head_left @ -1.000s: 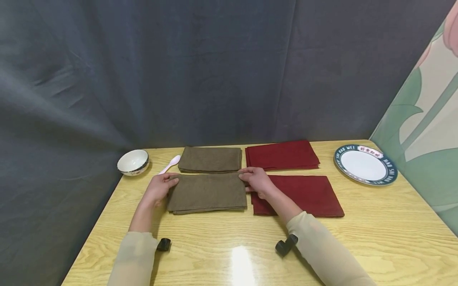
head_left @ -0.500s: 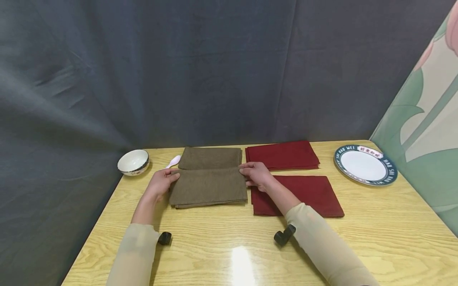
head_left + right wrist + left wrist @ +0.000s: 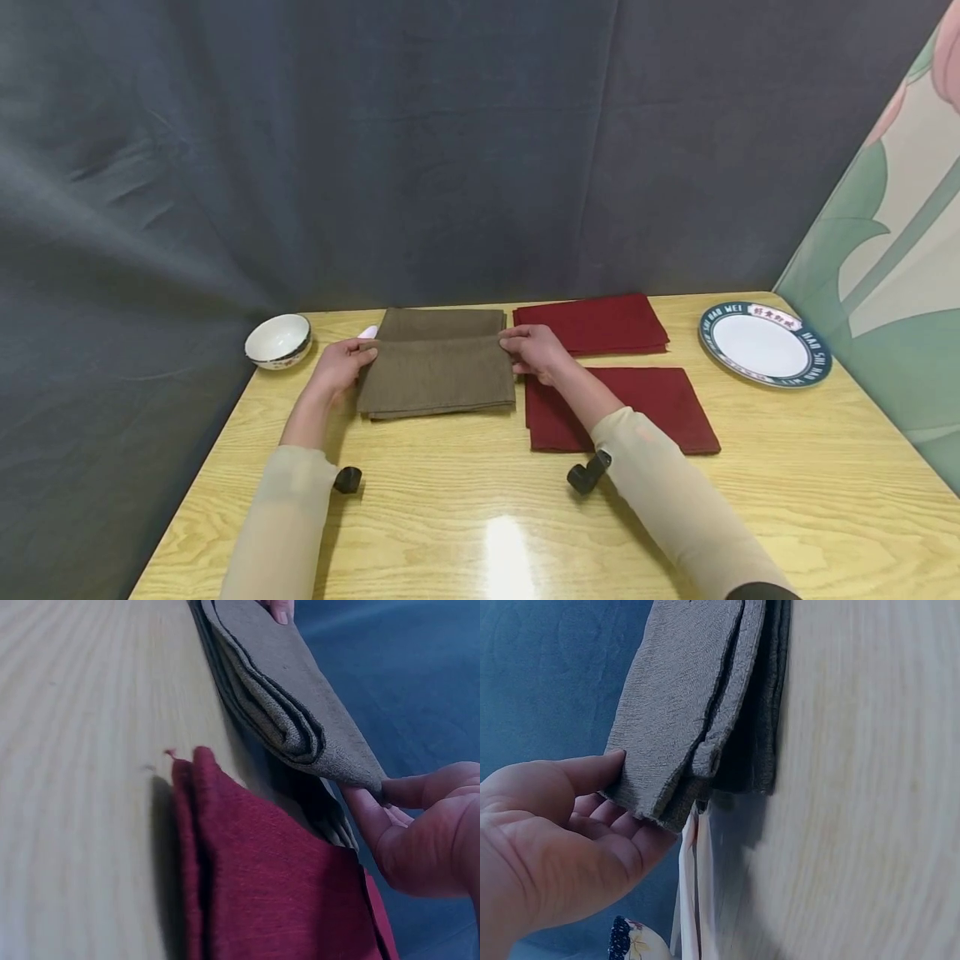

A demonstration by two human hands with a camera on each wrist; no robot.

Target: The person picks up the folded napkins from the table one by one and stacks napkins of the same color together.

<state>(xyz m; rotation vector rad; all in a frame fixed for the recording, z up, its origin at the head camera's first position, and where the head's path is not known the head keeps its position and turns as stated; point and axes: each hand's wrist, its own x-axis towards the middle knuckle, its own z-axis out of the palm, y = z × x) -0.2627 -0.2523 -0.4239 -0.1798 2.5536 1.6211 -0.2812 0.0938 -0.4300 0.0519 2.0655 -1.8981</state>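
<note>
Both hands hold a folded brown cloth (image 3: 438, 377) by its two far corners, in the head view. My left hand (image 3: 339, 367) pinches the far left corner between thumb and fingers; the left wrist view shows the thumb on top and the fingers underneath. On the far right corner my right hand (image 3: 536, 350) has a like pinch. The held cloth is lifted off the table and partly covers a second folded brown cloth (image 3: 442, 323) behind it. Beside the left hand a pale pink spoon (image 3: 368, 332) shows only its bowl end.
Two folded dark red cloths lie to the right, one at the back (image 3: 592, 325) and one nearer (image 3: 637, 410), partly under the right forearm. A white bowl (image 3: 278, 340) stands at the left edge, and a green-rimmed plate (image 3: 765, 344) at the far right. A dark curtain (image 3: 450, 150) hangs behind.
Both hands have moved away from me with the held brown cloth, which now overlaps more of the rear brown cloth. More of the spoon is hidden behind the left hand.
</note>
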